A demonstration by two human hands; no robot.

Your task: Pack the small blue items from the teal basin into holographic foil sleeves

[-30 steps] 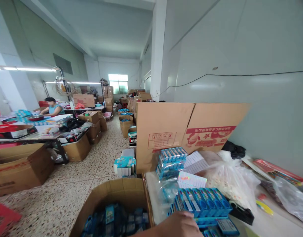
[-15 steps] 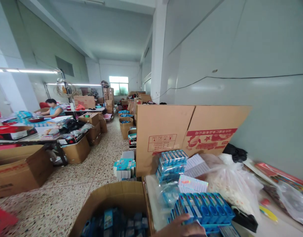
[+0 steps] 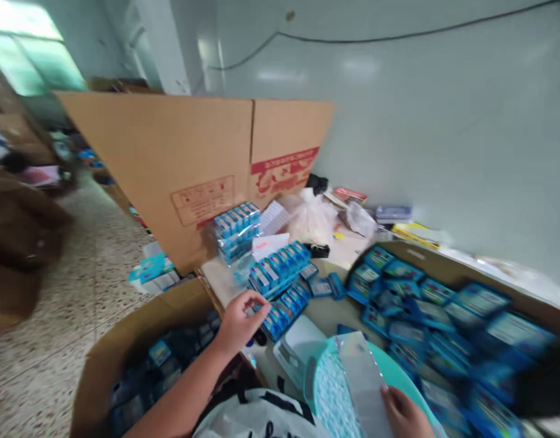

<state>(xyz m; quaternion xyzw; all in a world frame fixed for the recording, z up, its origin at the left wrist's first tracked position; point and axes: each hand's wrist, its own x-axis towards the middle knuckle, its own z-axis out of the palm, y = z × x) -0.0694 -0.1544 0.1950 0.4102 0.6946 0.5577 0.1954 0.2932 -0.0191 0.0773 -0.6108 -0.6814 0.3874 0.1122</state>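
My left hand [image 3: 242,321] is at the edge of a row of small blue boxes [image 3: 287,309], fingers curved, thumb and forefinger slightly apart; nothing shows between them. My right hand [image 3: 405,412] is closed on the edge of a flat, greyish plastic bag [image 3: 363,383]. The bag lies over a turquoise basin [image 3: 310,383] holding many small pale-blue pieces [image 3: 331,392], too blurred to name. Behind the left hand, more blue boxes [image 3: 280,267] stand in a row, and a wrapped stack of blue boxes [image 3: 237,228] stands farther back.
An upright cardboard sheet [image 3: 179,146] stands behind the stack. At lower left is an open carton [image 3: 95,371] of blue boxes; another large carton [image 3: 444,261] at right holds many more. A tied white plastic bag [image 3: 313,219] sits near the wall.
The view has swung right and down, bringing the basin, right-hand carton and right hand into sight. The left hand now shows beside the box row, with the forearm visible.
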